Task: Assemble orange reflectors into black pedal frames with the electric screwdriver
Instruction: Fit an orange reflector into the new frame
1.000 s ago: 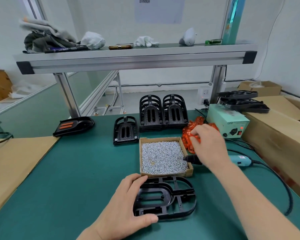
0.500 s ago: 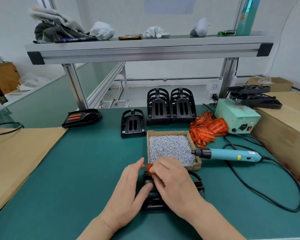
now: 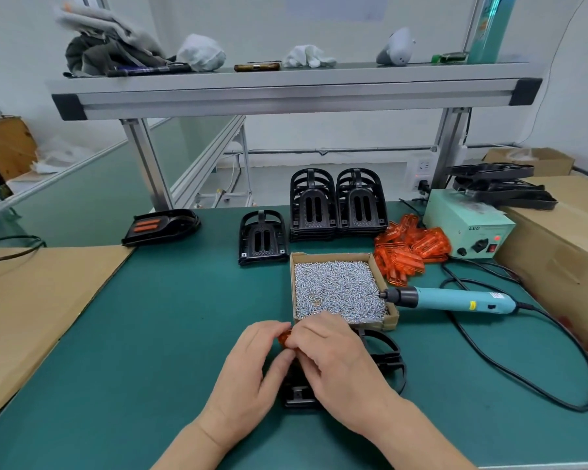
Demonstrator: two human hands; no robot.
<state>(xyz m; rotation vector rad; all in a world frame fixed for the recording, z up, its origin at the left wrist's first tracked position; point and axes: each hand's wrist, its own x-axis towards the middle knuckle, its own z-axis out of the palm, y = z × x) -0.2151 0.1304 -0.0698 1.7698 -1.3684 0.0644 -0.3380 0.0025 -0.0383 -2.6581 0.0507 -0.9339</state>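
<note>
**Step in hand (judged):** seating a reflector, with no screw driven yet.

- The table [image 3: 170, 317] carries the work.
- The black pedal frame [image 3: 387, 361] lies flat on it, directly beneath both sets of fingers. Its curved end shows beyond the right knuckles.
- The left hand [image 3: 248, 371] and right hand [image 3: 336, 361] meet over the frame's left part.
- The fingers of both hands are curled narrow and pinch one orange reflector [image 3: 285, 338]. It sits between the opposing fingertips, at or just above the frame (contact cannot be confirmed).

**Next move (judged):**

- Press the reflector square into its slot.
- Free the right hand to take a screw from the box of screws [image 3: 333, 255], which lies just beyond the fingertips.
- Pick up the electric screwdriver [image 3: 455, 299]. It lies unheld to the right of the right fingers, with its tip at the box's edge.
- Keep the left hand on the frame to steady it during driving.

**Hidden or unclear:**

- The hands cover most of the frame, so the slot and screw holes are not visible.
- Only a small end of the reflector shows between the fingertips, so its orientation cannot be told.
- It cannot be told whether the left thumb bears on the frame or on the reflector.
</note>
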